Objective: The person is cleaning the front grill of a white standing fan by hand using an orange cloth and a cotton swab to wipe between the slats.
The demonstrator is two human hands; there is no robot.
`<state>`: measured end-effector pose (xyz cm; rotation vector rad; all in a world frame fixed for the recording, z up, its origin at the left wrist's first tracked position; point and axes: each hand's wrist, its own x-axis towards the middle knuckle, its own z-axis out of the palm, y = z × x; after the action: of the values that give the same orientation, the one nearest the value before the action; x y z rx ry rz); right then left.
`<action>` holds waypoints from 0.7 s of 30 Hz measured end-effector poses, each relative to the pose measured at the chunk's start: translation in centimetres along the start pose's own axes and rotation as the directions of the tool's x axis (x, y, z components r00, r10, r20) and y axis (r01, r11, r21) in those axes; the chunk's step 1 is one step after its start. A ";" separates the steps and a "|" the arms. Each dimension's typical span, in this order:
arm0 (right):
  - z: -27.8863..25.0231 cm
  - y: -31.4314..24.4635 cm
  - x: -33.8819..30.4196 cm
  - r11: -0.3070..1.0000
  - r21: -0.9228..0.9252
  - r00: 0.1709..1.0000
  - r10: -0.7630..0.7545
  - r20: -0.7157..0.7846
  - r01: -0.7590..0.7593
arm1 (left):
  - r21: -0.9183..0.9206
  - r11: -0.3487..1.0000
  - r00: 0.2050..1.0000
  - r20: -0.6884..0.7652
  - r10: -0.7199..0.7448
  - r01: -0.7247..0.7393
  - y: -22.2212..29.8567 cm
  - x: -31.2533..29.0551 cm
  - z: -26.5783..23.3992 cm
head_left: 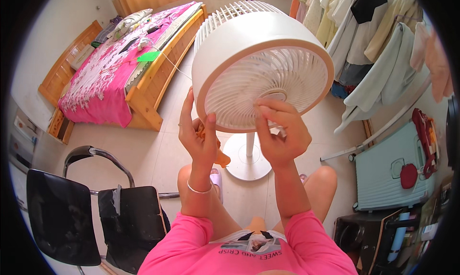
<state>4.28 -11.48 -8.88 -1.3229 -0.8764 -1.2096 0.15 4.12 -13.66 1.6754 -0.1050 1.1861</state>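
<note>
A white pedestal fan stands in front of me, its round head tilted up and its slatted front grille facing my hands. At the lower left rim, my left hand steadies the fan head with its fingers up along the side. An orange cloth is held in that hand, partly hidden behind the palm. My right hand is closed in a pinch against the grille, just below its round centre cap. Whatever its fingertips grip is too small to tell. The fan's round base rests on the tiled floor between my feet.
A wooden bed with a pink patterned cover lies at the far left. Near left is a black chair. Clothes hang on a rack at the right, above a pale green suitcase. A white cord runs from bed to fan.
</note>
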 end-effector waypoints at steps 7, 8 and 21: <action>-0.4 0.8 -0.2 0.994 -0.112 0.999 -0.024 -0.041 0.020 | -0.035 0.999 1.000 0.005 -0.016 0.017 0.1 0.0 0.1; -0.4 0.4 -0.2 0.998 -0.062 0.999 -0.035 -0.021 0.033 | -0.047 0.999 1.000 0.005 -0.022 0.022 0.0 0.0 0.1; -0.7 0.1 0.0 0.995 -0.087 0.992 0.035 -0.117 -0.045 | -0.064 0.997 0.999 -0.007 -0.036 0.035 0.8 0.1 0.2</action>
<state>4.29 -12.14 -8.96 -1.3213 -0.7172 -1.2931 -0.09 3.69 -13.03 1.6102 -0.1060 1.1517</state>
